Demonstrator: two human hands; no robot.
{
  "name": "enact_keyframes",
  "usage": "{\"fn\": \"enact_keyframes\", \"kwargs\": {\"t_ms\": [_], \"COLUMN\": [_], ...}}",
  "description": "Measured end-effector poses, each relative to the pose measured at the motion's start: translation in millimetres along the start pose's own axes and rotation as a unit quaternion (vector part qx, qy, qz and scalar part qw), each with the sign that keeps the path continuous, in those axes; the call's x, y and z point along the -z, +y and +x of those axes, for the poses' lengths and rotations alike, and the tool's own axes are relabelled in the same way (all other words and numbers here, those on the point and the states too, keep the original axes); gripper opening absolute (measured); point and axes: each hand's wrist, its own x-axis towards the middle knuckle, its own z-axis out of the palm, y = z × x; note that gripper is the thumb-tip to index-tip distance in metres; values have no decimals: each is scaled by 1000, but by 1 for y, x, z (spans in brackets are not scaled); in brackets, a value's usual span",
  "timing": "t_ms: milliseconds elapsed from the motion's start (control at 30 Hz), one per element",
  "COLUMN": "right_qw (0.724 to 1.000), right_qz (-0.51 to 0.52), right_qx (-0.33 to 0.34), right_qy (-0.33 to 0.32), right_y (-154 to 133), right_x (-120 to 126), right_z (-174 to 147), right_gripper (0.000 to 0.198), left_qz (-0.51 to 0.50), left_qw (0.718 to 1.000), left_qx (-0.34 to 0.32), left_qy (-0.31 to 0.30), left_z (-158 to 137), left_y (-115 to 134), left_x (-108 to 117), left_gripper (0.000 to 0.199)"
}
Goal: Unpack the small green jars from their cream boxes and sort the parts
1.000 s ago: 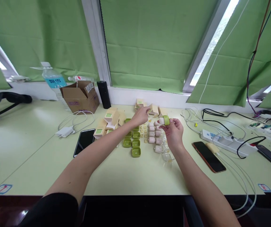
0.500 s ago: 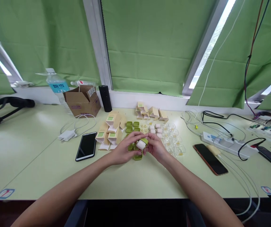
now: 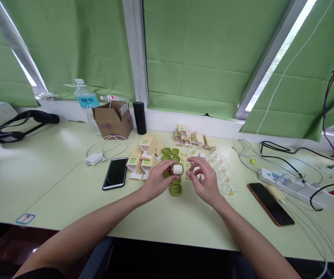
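Observation:
My left hand holds a small green square box by its sides, and a white rounded block lies inside it. To the right of the box, my right hand is open, its thumb and fingers apart and seemingly touching nothing. Beneath and behind the hands, more green boxes stand in rows, partly hidden. Small yellow pieces lie beside them. Several clear plastic pieces with yellow bits are to the right of my right hand, which covers most of the pale blocks.
Beige folded cartons stand left of the green boxes, more cartons behind. A black-screen phone lies left, another phone right, near a power strip and cables. A cardboard box, bottle and black cylinder line the wall.
My right hand has let go of the green box and drawn back to the right, fingers spread. The box has turned so its opening with the white block faces me. The view has shifted left.

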Motion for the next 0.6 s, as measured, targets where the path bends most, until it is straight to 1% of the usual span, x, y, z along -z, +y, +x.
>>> {"fn": "enact_keyframes", "kwargs": {"t_ms": [67, 100, 133, 200, 267, 367, 500, 600], "right_qw": [993, 986, 980, 972, 971, 976, 985, 987], "right_qz": [-80, -111, -135, -160, -158, -134, -95, -85], "right_qx": [85, 116, 138, 159, 159, 143, 121, 115], "right_qy": [-22, -36, -48, -69, -86, -93, -80, -75], "right_y": [1, 3, 5, 8, 9, 8, 7, 7], "right_x": [1, 1, 0, -2, -3, -5, -6, -7], "right_z": [-1, -2, -3, -4, -6, -6, -5, -4], "right_gripper": [40, 44, 46, 48, 49, 49, 37, 30], "left_qz": [9, 11, 11, 11, 13, 27, 60, 94], "left_qw": [1000, 1000, 1000, 1000, 1000, 999, 997, 992], "left_qx": [0, -3, -7, -15, -20, -24, -33, -69], "left_qy": [-7, -12, -14, -17, -18, -21, -31, -38], "left_z": [1, 2, 2, 2, 1, 0, -2, -3], "left_y": [0, 0, 0, 1, 1, 0, 1, 5], "left_x": [2, 3, 3, 3, 3, 1, 2, 4], "left_gripper": [37, 37, 37, 36, 36, 36, 33, 32]}}
